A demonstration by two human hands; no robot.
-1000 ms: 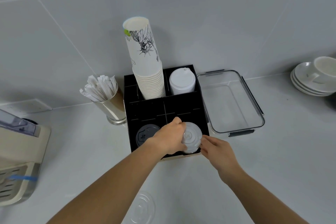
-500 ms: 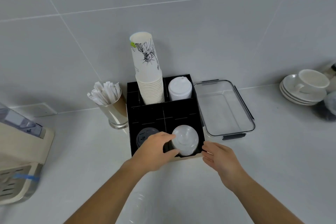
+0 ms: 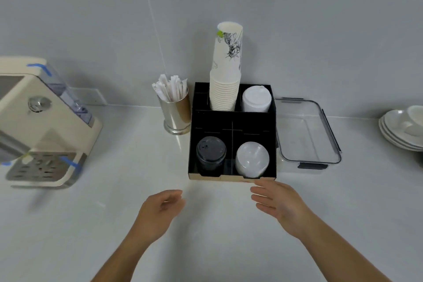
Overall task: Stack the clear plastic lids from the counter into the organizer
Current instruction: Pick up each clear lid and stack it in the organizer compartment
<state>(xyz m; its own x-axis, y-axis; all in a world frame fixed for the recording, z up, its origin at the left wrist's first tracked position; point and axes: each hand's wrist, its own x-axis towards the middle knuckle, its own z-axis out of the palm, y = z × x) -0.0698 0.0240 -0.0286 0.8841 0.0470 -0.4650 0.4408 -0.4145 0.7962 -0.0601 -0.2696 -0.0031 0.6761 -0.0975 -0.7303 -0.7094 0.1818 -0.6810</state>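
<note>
One stack of clear plastic lids (image 3: pixel 252 160), domed, translucent, in organizer (image 3: pixel 232 126) front-right compartment. Left hand (image 3: pixel 160 210) and right hand (image 3: pixel 280 204) empty, fingers loosely open above worktop (image 3: pixel 229 236).

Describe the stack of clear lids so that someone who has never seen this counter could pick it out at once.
Find the black organizer standing against the tiled wall, between a metal cup of wrapped straws and a clear rectangular container. Look in its front row, right-hand compartment: the clear lids sit there. They are see-through and domed, unlike the black lids beside them and the white lids behind.
</note>
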